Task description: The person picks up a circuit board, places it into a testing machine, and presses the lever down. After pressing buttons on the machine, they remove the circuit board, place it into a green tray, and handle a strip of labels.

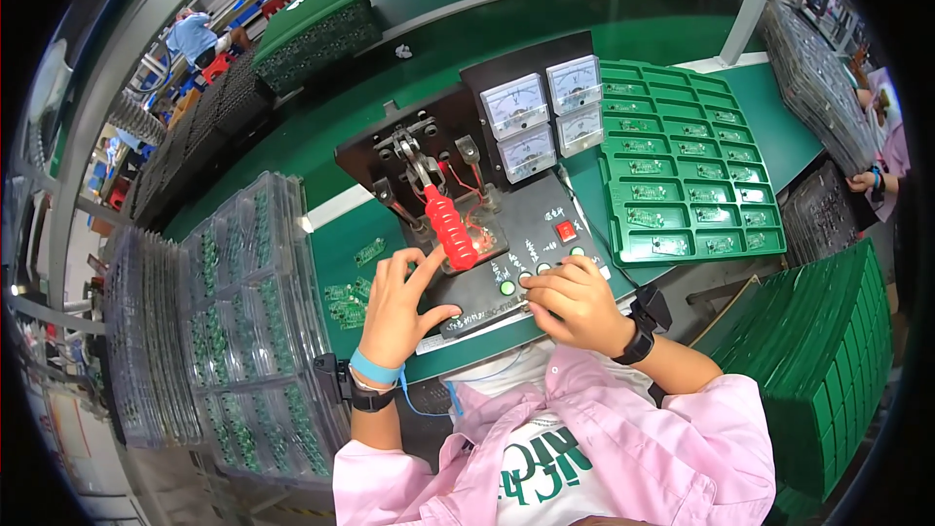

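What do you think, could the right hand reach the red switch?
Probably yes. The red switch sits just beyond the right hand on the same black box, and nothing tall seems to stand between them, only low buttons.

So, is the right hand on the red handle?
No, the right hand is at the row of buttons, clear of the red handle.

Electronics factory: metered test rig (pixel 526 222), circuit-board tray (pixel 714 94), seated co-worker (pixel 191 37)
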`<state>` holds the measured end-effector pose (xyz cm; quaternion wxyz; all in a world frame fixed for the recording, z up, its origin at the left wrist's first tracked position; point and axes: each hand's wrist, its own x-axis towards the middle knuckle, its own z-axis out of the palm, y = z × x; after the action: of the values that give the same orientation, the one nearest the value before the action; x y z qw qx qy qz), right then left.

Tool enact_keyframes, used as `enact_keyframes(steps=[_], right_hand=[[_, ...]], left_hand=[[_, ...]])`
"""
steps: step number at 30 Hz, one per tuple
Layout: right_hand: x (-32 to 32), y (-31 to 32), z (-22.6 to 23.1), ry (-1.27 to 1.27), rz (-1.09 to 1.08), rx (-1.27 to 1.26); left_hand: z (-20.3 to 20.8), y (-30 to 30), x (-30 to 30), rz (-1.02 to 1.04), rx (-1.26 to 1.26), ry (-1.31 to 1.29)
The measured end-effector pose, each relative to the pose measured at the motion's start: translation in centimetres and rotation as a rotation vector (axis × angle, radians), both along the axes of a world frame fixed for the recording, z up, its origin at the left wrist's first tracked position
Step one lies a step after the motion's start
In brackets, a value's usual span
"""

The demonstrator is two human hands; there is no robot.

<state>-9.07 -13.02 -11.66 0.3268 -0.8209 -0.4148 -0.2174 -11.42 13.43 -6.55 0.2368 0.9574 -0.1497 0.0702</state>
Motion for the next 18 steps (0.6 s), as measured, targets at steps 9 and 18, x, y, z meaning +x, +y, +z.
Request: enact_keyframes(steps=[9, 18], right_hand=[[2.9, 3.3, 8.1, 0.082, 0.434, -0.078], [11.6, 10.3, 14.4, -0.119, 0.348, 0.512]], left_hand=[[-1.0, 0.0, -1.2, 0.065, -0.126, -0.091], [-2.8, 1.9, -2.4, 0.306, -0.021, -0.187]])
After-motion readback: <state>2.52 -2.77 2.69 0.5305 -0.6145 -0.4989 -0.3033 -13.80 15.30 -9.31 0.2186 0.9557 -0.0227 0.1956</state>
